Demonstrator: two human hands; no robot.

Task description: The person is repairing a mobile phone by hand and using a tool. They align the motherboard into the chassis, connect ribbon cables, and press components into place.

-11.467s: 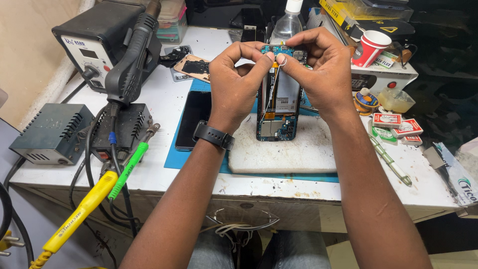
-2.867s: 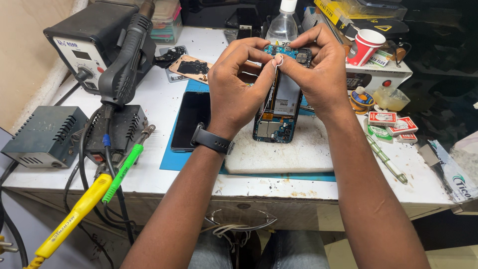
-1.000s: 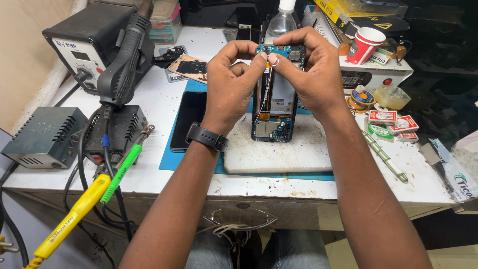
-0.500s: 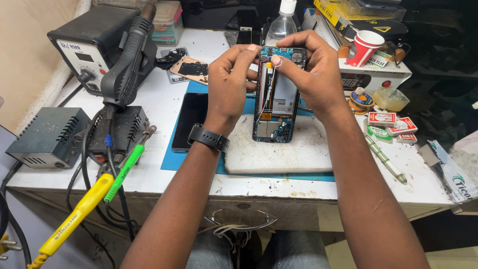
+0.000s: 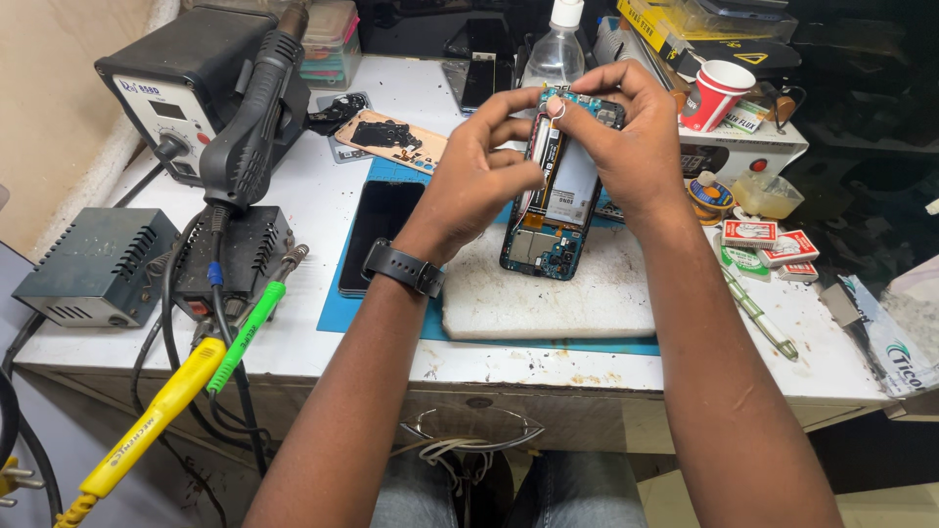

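Opened phone (image 5: 555, 210), back cover off, boards and battery bare, propped upright on the white work pad (image 5: 548, 298) mid-bench: light, stiff, fragile inside, best gripped by the frame edges. Left hand (image 5: 479, 181) clasped round its upper left side, right hand (image 5: 636, 147) round the upper right, fingers (image 5: 556, 106) pinched shut at the top edge. Crowded white bench (image 5: 323, 210), hot-air station (image 5: 181, 83) far left, paper cup (image 5: 719, 93) far right.

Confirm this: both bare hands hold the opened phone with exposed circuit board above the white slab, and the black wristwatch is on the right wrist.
Wrong wrist. The head view shows the black wristwatch on the left wrist; left hand and right hand do hold the opened phone above the white slab.
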